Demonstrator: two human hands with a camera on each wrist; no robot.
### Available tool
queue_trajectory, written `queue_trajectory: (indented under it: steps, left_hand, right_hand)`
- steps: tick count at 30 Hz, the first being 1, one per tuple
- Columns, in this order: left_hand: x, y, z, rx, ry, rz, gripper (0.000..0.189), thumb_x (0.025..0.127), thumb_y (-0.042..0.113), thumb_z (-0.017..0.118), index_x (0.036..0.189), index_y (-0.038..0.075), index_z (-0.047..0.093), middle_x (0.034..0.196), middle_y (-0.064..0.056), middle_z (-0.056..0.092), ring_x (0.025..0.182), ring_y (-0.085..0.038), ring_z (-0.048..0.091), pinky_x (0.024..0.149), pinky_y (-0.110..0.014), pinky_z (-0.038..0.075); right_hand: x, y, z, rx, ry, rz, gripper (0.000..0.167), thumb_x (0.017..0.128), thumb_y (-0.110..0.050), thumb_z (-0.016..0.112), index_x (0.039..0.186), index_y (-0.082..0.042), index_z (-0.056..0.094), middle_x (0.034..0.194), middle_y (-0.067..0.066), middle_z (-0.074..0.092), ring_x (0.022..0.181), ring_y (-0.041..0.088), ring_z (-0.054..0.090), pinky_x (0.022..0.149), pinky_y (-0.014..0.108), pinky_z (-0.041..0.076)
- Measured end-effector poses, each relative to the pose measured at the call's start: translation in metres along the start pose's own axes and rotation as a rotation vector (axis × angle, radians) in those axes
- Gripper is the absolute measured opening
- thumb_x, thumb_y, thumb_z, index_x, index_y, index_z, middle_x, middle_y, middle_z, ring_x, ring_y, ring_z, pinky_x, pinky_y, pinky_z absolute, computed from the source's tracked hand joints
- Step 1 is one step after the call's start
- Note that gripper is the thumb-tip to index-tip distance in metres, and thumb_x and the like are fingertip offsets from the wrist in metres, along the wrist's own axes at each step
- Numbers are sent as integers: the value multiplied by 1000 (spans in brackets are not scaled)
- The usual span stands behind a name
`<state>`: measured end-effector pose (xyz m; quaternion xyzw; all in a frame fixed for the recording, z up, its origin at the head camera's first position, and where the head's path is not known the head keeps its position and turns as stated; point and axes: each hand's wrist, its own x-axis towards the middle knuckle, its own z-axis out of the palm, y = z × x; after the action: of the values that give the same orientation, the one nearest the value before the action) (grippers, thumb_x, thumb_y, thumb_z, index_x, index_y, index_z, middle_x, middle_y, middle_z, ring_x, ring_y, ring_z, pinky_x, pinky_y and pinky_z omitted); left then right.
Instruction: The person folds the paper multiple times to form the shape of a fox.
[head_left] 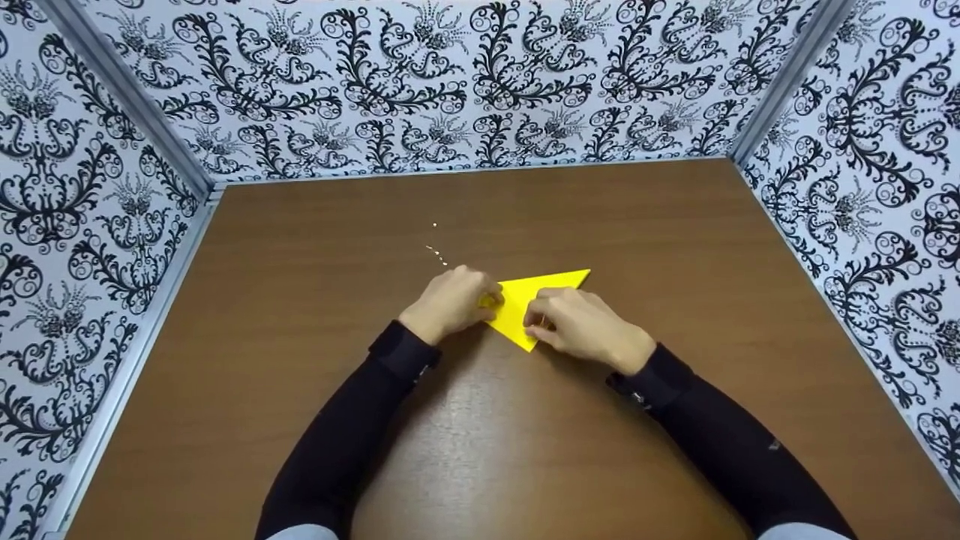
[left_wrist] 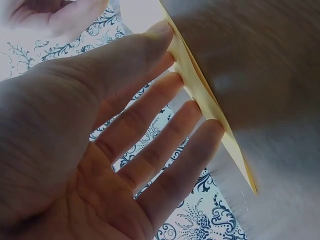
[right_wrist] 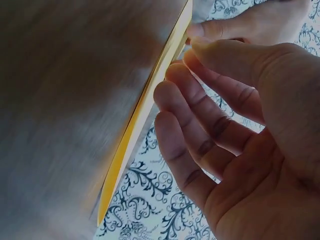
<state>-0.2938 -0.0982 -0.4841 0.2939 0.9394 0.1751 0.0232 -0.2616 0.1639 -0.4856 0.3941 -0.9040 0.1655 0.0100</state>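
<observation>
A folded sheet of yellow paper (head_left: 517, 307) lies on the wooden table, with pointed corners at the upper right and the bottom. My left hand (head_left: 454, 300) holds its left part, fingers and thumb bent onto it. In the left wrist view, the thumb (left_wrist: 159, 33) and fingertips meet the layered paper (left_wrist: 200, 92), seen nearly edge-on. On the right side, my right hand (head_left: 581, 322) has curled fingers on the paper, thumb and forefinger close together. The right wrist view shows its fingertips along the paper edge (right_wrist: 145, 112). The fingers partly hide the paper in the head view.
The brown wooden table (head_left: 315, 247) surrounds the paper. Patterned black-and-white walls (head_left: 420, 82) stand at the back and both sides, with grey metal posts (head_left: 787, 67) at the corners. Small bright specks (head_left: 437, 255) show on the table beyond the left hand.
</observation>
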Motion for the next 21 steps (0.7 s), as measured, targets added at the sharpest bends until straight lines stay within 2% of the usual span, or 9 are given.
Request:
queue_trajectory:
  steps: [5,11,21]
  left_hand:
    - [-1,1,1,8,8,2,29,99,20,97,125,9,90,126,-8,90,112,-32,86,101,-49,71]
    - [2,2,3,12,4,20,30,100,20,96,127,8,89,125,-9,90,111,-32,85,101,-48,71]
    - [1,0,0,27,0,16,25,101,22,95,122,10,89,119,-8,90,105,-29,85,97,-46,71]
  right_hand:
    - [-4,-6,2,-37,-31,-28,13,102,-25,93,108,-16,87,105,2,78,87,16,72,78,38,67]
    - [-8,-11,1,-75,-56,-19,19,101,-29,95,111,-15,88,106,3,77,86,15,70,78,38,68]
    - [-6,-17,-1,-99,-76,-12,15,103,-22,92,113,-13,88,107,5,77,84,18,69,77,40,68]
